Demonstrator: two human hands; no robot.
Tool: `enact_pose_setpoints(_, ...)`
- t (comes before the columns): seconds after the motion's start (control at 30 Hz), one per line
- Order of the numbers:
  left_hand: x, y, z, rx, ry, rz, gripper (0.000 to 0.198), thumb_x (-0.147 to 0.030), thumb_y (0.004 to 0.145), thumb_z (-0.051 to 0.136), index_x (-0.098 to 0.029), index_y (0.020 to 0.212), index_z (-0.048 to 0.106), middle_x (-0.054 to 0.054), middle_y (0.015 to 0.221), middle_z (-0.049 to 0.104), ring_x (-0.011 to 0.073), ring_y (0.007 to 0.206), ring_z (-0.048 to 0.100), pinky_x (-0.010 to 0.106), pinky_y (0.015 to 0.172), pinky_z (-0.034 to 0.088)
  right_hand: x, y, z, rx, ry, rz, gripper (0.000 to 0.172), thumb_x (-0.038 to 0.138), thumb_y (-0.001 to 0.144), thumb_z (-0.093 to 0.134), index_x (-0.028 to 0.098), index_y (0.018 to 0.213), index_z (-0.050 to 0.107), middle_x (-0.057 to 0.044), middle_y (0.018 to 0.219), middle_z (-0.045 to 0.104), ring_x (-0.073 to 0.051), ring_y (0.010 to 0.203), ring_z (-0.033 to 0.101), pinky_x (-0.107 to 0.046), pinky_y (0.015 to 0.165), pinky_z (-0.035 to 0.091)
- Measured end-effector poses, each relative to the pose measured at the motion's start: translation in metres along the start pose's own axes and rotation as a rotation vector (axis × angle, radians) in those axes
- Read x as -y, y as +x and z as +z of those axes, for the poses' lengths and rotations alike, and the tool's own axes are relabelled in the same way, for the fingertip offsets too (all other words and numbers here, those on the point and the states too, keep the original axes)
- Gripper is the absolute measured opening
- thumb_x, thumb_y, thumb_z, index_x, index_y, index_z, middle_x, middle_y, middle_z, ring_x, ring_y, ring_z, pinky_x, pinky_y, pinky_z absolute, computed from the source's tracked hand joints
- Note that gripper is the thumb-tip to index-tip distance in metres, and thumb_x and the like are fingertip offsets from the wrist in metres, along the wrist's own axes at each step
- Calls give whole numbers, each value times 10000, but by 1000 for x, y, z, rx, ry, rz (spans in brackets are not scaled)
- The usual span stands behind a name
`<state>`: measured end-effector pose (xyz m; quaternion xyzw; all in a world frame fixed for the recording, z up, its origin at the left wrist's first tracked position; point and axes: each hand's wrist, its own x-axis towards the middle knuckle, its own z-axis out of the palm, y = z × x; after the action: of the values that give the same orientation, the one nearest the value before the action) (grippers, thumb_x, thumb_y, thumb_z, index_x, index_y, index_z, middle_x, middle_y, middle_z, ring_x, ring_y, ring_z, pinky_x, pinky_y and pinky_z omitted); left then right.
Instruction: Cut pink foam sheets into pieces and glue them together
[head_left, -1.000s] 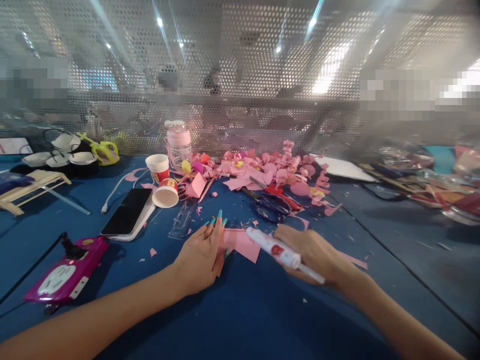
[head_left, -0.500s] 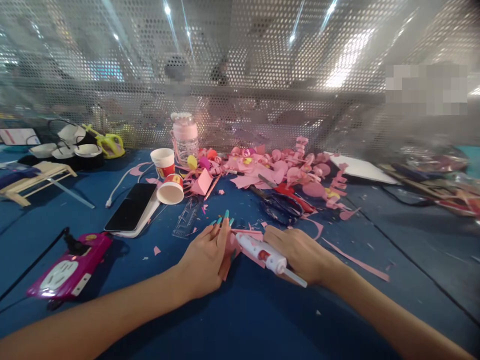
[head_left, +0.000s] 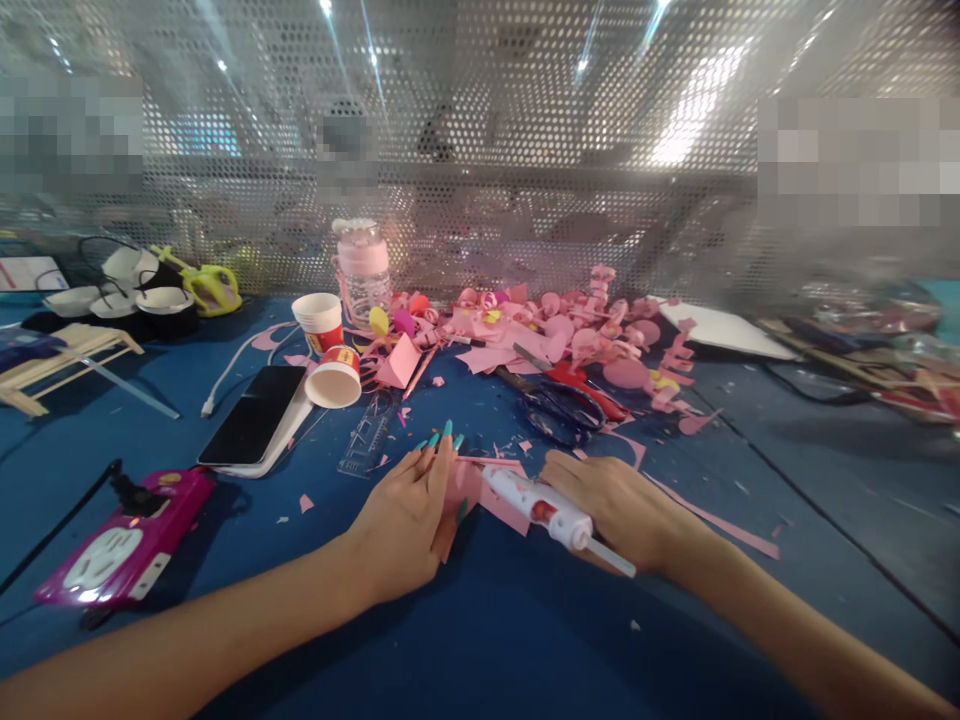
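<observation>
My left hand [head_left: 401,510], with long teal nails, holds a folded pink paper piece [head_left: 504,508] between thumb and fingers just above the blue table. In my right hand [head_left: 611,505] is a white glue gun [head_left: 536,505], its nozzle end pointing left at the pink paper and a clear glue stick jutting from its back end. Whether the nozzle touches the paper is hard to tell. Beyond my hands lie dark-handled scissors [head_left: 561,410] and a clear ruler [head_left: 365,432].
Pink paper cutouts [head_left: 555,335] are heaped at the back, beside a pink-lidded bottle [head_left: 363,270]. Two paper cups [head_left: 334,378] and a phone [head_left: 255,415] stand or lie at left, near a magenta power strip [head_left: 127,545]. A long pink strip [head_left: 712,515] lies at right.
My right hand and the glue gun have shifted slightly right, away from my left hand. More of the pink paper shows between them. The view has also shifted slightly.
</observation>
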<state>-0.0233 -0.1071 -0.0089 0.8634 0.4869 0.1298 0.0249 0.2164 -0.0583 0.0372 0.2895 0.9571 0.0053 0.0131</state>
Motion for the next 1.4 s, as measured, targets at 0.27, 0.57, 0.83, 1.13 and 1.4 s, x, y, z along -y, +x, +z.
enact_pose_setpoints(0.27,-1,0,1,6,23,-5,713,-205,777,390,13,1347,22,249,1327,390,289,1233,380,452,1000,320,-5,-12,0,27,14,35,92,259,708,426,176,746,433,-59,705,515,-144,498,426,-278,480,208)
enact_pose_setpoints(0.57,-1,-1,2,-46,20,29,676,-207,797,370,43,1332,41,268,1267,448,312,1196,418,473,975,354,10,15,-5,87,-13,-9,188,318,756,408,148,792,480,-94,794,538,-137,519,415,-281,495,194)
enact_pose_setpoints(0.83,-1,-1,0,-54,20,7,628,-232,835,343,-42,1359,52,212,1288,456,281,1180,448,461,962,376,-9,-25,2,21,-7,60,129,261,730,393,163,784,456,-95,749,540,-161,518,453,-285,491,234)
enact_pose_setpoints(1.13,-1,-1,0,-38,26,-4,616,-234,827,352,20,1339,121,242,1315,408,284,1222,394,433,986,353,0,-12,1,32,-32,49,109,262,710,428,167,753,463,-73,728,538,-139,499,422,-283,487,206)
enact_pose_setpoints(1.4,0,-2,1,-73,22,8,615,-263,848,330,-20,1356,81,225,1315,418,278,1212,412,439,963,375,-4,-23,-1,-4,-50,50,97,257,731,414,172,740,461,-74,713,549,-139,487,430,-285,483,223)
